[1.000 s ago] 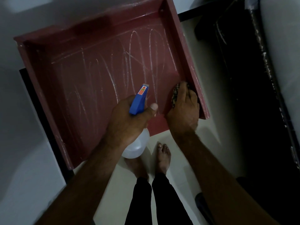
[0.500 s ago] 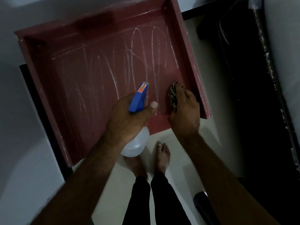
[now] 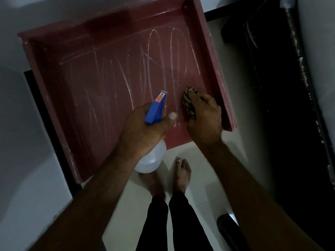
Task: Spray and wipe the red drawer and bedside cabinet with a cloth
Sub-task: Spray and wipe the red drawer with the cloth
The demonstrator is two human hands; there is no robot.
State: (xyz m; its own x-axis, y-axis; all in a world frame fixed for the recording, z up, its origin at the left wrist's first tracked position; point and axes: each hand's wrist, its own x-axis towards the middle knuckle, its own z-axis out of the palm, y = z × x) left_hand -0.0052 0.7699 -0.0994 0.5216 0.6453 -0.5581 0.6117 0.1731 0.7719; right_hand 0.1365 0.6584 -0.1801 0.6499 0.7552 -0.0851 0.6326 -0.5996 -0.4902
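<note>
Red drawer above pale floor, bottom streaked with whitish arcs, right hand pinching checked cloth near right wall, left hand wrapped round blue-topped spray bottle

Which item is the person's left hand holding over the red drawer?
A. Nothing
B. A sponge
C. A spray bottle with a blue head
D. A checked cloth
C: the left hand grips the spray bottle, while the right hand presses the cloth on the red drawer.
</note>
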